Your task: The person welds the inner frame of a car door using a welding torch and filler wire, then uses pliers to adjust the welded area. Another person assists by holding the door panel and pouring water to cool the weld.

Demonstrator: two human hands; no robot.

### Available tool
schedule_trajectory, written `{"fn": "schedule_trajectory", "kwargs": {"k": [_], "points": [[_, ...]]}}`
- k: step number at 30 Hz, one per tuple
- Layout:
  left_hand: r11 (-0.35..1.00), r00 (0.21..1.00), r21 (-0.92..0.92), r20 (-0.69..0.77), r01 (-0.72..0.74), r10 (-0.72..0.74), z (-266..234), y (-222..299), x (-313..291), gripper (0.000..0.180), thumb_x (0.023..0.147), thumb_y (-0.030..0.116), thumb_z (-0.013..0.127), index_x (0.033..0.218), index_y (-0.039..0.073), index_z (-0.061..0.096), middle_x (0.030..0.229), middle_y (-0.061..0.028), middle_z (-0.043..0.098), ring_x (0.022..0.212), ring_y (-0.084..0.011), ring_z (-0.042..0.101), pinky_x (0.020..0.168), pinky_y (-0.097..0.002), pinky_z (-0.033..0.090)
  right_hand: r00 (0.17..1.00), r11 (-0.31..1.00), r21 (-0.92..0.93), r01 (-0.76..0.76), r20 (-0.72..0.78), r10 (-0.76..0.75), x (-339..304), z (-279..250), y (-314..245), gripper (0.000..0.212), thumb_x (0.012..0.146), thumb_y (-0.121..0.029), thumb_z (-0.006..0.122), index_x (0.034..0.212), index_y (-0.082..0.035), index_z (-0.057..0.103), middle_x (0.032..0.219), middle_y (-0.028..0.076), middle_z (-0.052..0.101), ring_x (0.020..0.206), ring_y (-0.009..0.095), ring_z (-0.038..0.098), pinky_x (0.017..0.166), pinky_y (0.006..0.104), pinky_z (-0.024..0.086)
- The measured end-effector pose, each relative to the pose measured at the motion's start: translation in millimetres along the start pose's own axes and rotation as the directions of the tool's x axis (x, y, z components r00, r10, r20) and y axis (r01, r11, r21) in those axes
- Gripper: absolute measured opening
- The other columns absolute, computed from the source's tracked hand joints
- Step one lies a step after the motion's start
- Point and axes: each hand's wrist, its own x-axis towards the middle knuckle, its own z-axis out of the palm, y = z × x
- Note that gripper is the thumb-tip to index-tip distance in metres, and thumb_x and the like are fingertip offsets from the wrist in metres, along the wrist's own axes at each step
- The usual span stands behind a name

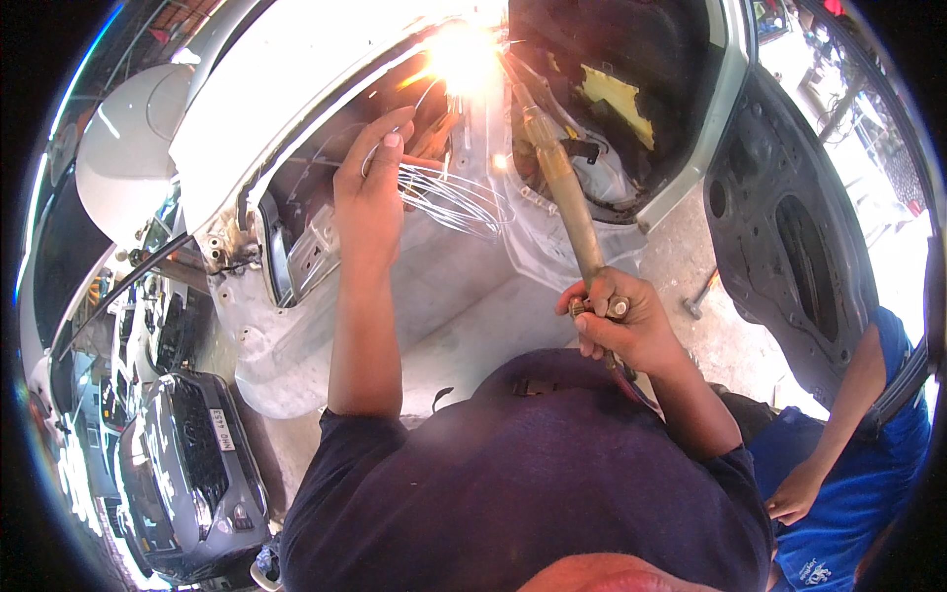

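My right hand (633, 321) grips the valve end of a brass-coloured gas torch (566, 192), which slants up and away to the left. At its far end a blinding glare (464, 59) with sparks hides the tip and the metal there. Raised beside the glare, my left hand (371, 197) pinches a thin filler wire between thumb and fingers. A loose coil of this wire (452, 195) hangs to the right of the hand. The glare sits on the upper part of a bare car body pillar (483, 133) between two door openings.
A yellow patch (619, 99) shows inside the right opening. A removed-trim car door (794, 227) stands at the right, near a person in a blue shirt (838, 493). A hammer (699, 296) lies on the floor. A dark car (192, 474) is at lower left.
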Motion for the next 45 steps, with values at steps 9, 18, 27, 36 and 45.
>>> {"fn": "schedule_trajectory", "kwargs": {"k": [9, 18, 27, 36, 45], "points": [[0.999, 1.000, -0.052, 0.005, -0.003, 0.003, 1, -1, -1, 0.038, 0.106, 0.019, 0.050, 0.136, 0.002, 0.066, 0.133, -0.0244, 0.066, 0.089, -0.0251, 0.075, 0.079, -0.0334, 0.057, 1.000, 1.000, -0.025, -0.010, -0.007, 0.009, 0, 3, -5, 0.019, 0.096, -0.001, 0.067, 0.090, -0.009, 0.051, 0.113, 0.014, 0.068, 0.067, 0.007, 0.065, 0.054, 0.0216, 0.053], [0.999, 0.999, -0.036, 0.018, -0.026, 0.026, 1, -5, 2, 0.039, 0.106, 0.020, 0.051, 0.138, 0.004, 0.065, 0.134, -0.0232, 0.066, 0.089, -0.0235, 0.075, 0.073, -0.0316, 0.055, 1.000, 1.000, -0.004, 0.009, 0.006, -0.009, 1, 1, -4, 0.019, 0.096, -0.001, 0.067, 0.090, -0.009, 0.052, 0.113, 0.014, 0.068, 0.068, 0.007, 0.066, 0.054, 0.0217, 0.054], [0.998, 1.000, -0.067, 0.005, 0.009, -0.009, 2, -1, 0, 0.039, 0.106, 0.021, 0.050, 0.137, 0.003, 0.065, 0.134, -0.0230, 0.067, 0.090, -0.0230, 0.074, 0.076, -0.0324, 0.055, 1.000, 0.999, -0.032, -0.011, -0.001, 0.011, 0, 0, -5, 0.020, 0.096, -0.001, 0.067, 0.091, -0.008, 0.050, 0.113, 0.016, 0.067, 0.068, 0.007, 0.066, 0.055, 0.0209, 0.053], [0.998, 0.999, 0.056, -0.012, -0.039, 0.040, 3, -5, -2, 0.038, 0.106, 0.021, 0.050, 0.135, 0.005, 0.068, 0.132, -0.0218, 0.068, 0.092, -0.0230, 0.075, 0.085, -0.0333, 0.055, 1.000, 1.000, -0.026, -0.001, 0.013, 0.001, 0, 0, -5, 0.019, 0.097, -0.001, 0.067, 0.091, -0.008, 0.050, 0.113, 0.015, 0.068, 0.069, 0.007, 0.066, 0.054, 0.0210, 0.053], [0.994, 0.997, 0.082, 0.028, -0.073, 0.071, 5, -5, -2, 0.038, 0.106, 0.024, 0.050, 0.135, 0.006, 0.068, 0.131, -0.0220, 0.069, 0.092, -0.0221, 0.075, 0.090, -0.0339, 0.052, 1.000, 0.999, -0.036, -0.015, 0.012, 0.015, 0, 0, -5, 0.017, 0.096, -0.002, 0.068, 0.092, -0.008, 0.052, 0.113, 0.014, 0.068, 0.069, 0.007, 0.065, 0.055, 0.0214, 0.053]]}}
